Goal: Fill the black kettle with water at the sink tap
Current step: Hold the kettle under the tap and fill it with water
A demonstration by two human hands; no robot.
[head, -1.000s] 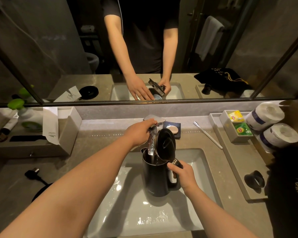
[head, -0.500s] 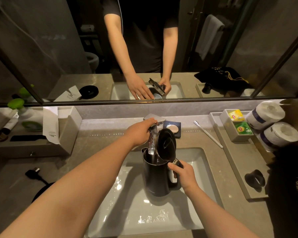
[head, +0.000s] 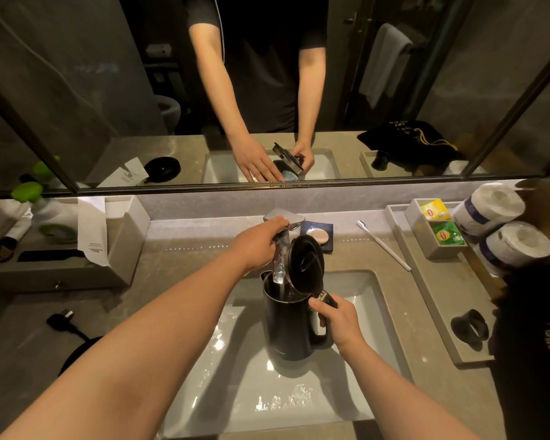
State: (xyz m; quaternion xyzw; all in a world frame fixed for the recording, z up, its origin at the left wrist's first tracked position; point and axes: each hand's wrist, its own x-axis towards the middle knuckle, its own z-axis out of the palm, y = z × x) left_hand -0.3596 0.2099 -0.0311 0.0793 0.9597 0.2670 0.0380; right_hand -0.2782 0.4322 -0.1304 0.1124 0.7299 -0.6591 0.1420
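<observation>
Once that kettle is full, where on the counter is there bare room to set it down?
Bare counter lies between the sink and the white box. A narrower strip runs between sink and right tray, beside the toothbrush. The tray and left shelf are crowded.

Upright lid [head: 305, 265] beside kettle mouth [head: 281, 289]

The black kettle [head: 288, 325] has edged slightly higher under the tap [head: 283, 217].
</observation>
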